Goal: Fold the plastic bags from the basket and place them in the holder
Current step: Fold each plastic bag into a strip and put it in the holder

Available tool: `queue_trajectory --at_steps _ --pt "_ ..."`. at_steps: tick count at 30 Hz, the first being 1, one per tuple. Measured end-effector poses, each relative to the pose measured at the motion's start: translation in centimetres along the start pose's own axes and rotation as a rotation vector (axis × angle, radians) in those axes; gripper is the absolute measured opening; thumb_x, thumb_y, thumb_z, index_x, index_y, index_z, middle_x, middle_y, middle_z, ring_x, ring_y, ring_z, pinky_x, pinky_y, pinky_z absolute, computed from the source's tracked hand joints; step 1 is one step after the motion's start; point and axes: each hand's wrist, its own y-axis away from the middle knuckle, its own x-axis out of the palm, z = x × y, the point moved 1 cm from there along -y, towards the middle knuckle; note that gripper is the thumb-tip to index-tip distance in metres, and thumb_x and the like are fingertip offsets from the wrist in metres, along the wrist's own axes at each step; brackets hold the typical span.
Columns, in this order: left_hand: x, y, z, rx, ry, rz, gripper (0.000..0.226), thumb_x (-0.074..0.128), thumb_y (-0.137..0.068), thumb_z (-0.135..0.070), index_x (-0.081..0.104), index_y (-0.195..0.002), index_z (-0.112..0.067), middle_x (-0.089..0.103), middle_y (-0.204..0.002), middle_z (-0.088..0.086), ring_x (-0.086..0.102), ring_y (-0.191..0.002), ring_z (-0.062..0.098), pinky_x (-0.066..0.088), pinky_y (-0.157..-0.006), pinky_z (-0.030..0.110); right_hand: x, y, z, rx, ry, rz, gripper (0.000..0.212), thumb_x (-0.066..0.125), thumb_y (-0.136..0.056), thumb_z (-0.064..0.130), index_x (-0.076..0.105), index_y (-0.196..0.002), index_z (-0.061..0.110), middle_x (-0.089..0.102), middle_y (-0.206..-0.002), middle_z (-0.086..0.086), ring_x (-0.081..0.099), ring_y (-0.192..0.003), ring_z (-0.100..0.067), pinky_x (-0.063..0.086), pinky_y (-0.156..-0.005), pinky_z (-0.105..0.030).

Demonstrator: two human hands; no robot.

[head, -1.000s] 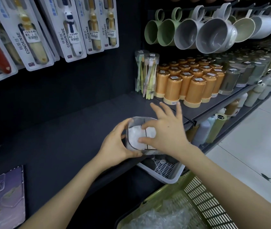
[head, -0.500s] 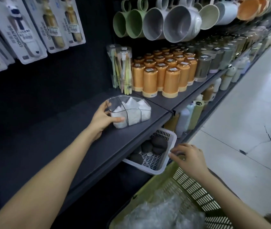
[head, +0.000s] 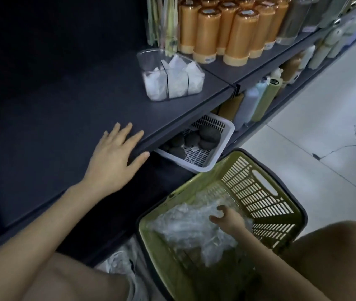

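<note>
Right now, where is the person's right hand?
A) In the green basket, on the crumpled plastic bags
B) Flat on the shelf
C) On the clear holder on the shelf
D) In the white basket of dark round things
A: the right hand is down in the green basket, its fingers curled into the plastic bags. It is the left hand that lies flat on the shelf.

Bare shelf [head: 75, 101] lies open between my left hand [head: 116, 155] and the holder [head: 170, 77]; canisters [head: 233, 38] crowd close behind it, and basket [head: 257, 187] walls hem in my right hand [head: 227, 220]
</note>
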Motion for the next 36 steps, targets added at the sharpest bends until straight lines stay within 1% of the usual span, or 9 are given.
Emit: queue_trajectory --at_steps 6,13,18,21,24,27,31,33,36 --pt "0.9 0.7 -0.8 0.06 -0.371 0.06 0.068 0.013 -0.094 -0.057 0.0 -0.153 -0.025 0.009 -0.16 0.019 0.009 -0.147 0.039 0.011 -0.119 0.052 5.4 -0.2 2.1 -0.117 0.047 0.155 0.073 0.061 -0.088 0.051 0.03 -0.148 0.024 0.041 -0.148 -0.002 0.047 -0.128 -0.023 0.042 -0.104 -0.037" --pt "1.7 0.2 -0.3 0.121 -0.411 -0.029 0.062 0.021 -0.098 -0.049 0.019 -0.153 -0.02 0.027 -0.152 0.027 0.027 -0.139 0.046 0.025 -0.113 0.058 12.1 -0.6 8.6 -0.007 -0.239 0.298 0.069 0.068 -0.086 0.045 0.044 -0.142 0.013 0.053 -0.137 -0.005 0.053 -0.123 -0.025 0.043 -0.096 -0.03" --pt "1.8 0.2 -0.3 0.124 -0.423 -0.043 0.061 0.02 -0.099 -0.048 0.016 -0.153 -0.021 0.026 -0.153 0.026 0.026 -0.14 0.045 0.024 -0.113 0.058 14.4 -0.9 9.9 0.071 -0.415 0.284 0.012 0.064 -0.091 0.022 0.07 -0.088 0.012 0.068 -0.081 -0.004 0.058 -0.065 -0.01 0.051 -0.069 -0.027" --pt "1.5 0.2 -0.5 0.105 -0.431 -0.007 0.063 0.016 -0.097 -0.049 0.005 -0.154 -0.026 0.015 -0.157 0.023 0.016 -0.144 0.042 0.016 -0.117 0.054 12.1 0.3 9.5 0.029 -0.423 0.287 0.028 0.065 -0.091 0.017 0.06 -0.064 0.016 0.06 -0.063 0.003 0.054 -0.055 -0.005 0.046 -0.058 -0.017" --pt "1.3 0.3 -0.7 0.093 -0.43 -0.009 0.063 0.018 -0.096 -0.048 0.005 -0.154 -0.027 0.015 -0.158 0.021 0.013 -0.145 0.04 0.014 -0.118 0.052 7.1 1.6 8.5 -0.083 -0.362 0.25 0.029 0.067 -0.089 0.015 0.057 -0.063 0.02 0.057 -0.064 0.006 0.053 -0.061 -0.004 0.046 -0.068 -0.021" --pt "1.0 0.6 -0.6 0.096 -0.278 -0.083 0.057 0.033 -0.098 -0.047 0.033 -0.149 -0.022 0.034 -0.152 0.018 0.028 -0.141 0.038 0.024 -0.115 0.051 0.1 3.9 8.4 -0.196 -0.418 0.115 0.025 0.068 -0.089 0.018 0.063 -0.069 0.005 0.057 -0.066 -0.003 0.052 -0.064 -0.012 0.045 -0.07 -0.026" --pt "0.8 2.9 -1.8 0.29 0.242 -0.521 0.024 0.058 -0.089 -0.022 0.074 -0.101 -0.01 0.069 -0.108 0.005 0.061 -0.104 0.025 0.049 -0.088 0.042 -8.8 9.2 9.6 -0.434 -0.481 0.024 0.039 0.066 -0.09 0.026 0.051 -0.065 0.001 0.035 -0.059 -0.006 0.034 -0.051 -0.012 0.032 -0.053 -0.017" --pt "0.9 4.5 -3.5 0.281 0.483 -0.434 0.033 0.061 -0.087 -0.038 0.07 -0.108 -0.014 0.066 -0.113 -0.002 0.056 -0.108 0.016 0.044 -0.096 0.034 -11.9 11.5 10.6 -0.539 -0.473 0.053 0.048 0.066 -0.089 0.032 0.043 -0.063 -0.002 0.029 -0.06 -0.009 0.03 -0.053 -0.013 0.028 -0.053 -0.019" --pt "1.9 6.2 -5.6 0.118 0.678 0.0 0.085 0.054 -0.067 -0.081 0.041 -0.138 -0.037 0.041 -0.144 -0.015 0.033 -0.135 0.004 0.026 -0.112 0.027 -14.7 14.2 11.9 -0.607 -0.507 0.126 0.064 0.067 -0.077 0.046 0.046 -0.071 -0.015 0.04 -0.07 -0.013 0.035 -0.064 -0.023 0.033 -0.061 -0.027"
